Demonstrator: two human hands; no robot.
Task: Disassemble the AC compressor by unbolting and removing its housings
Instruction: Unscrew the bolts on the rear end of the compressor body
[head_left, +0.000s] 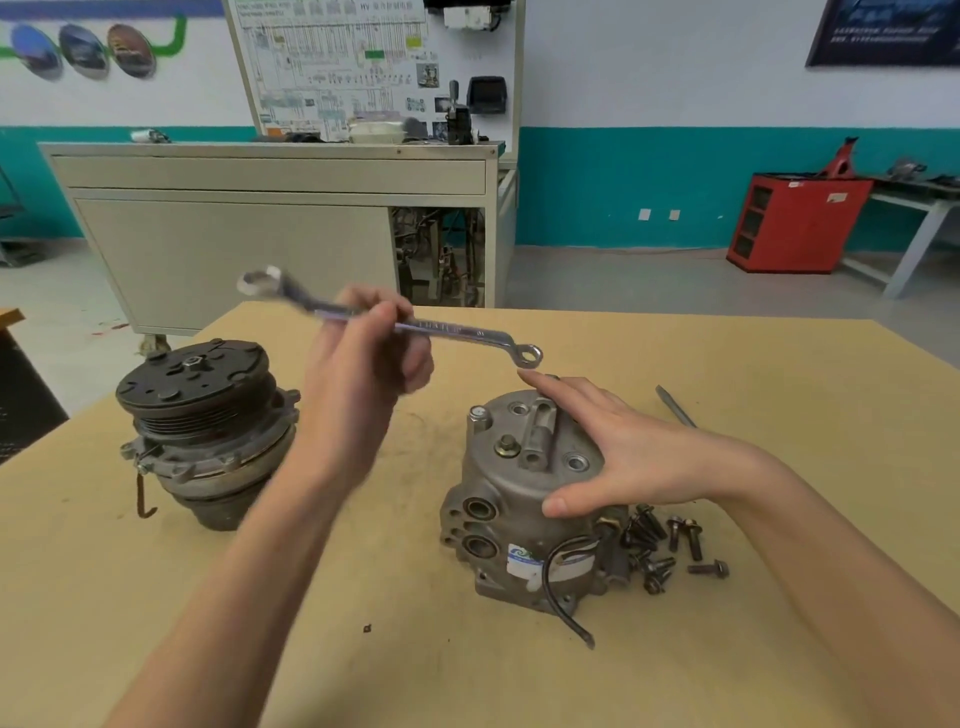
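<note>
Compressor housing (498, 483) upright on the bench (779, 364), loose bolts (660, 540) piled just beside it. Right grip (623, 457) flat on its top, fingers straight. Left grip (363, 358) curled round a wrench (457, 332), up in the air. Pulley half (202, 410) off to the left.

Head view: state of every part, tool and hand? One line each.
Housing: upright on the table, one bolt left in its top.
Loose bolts: out, piled beside the housing.
Pulley half: detached, standing apart at the left.
Wrench: raised off the table.
Left hand: grips the wrench mid-shaft.
Right hand: rests flat on the housing, fingers straight.
</note>
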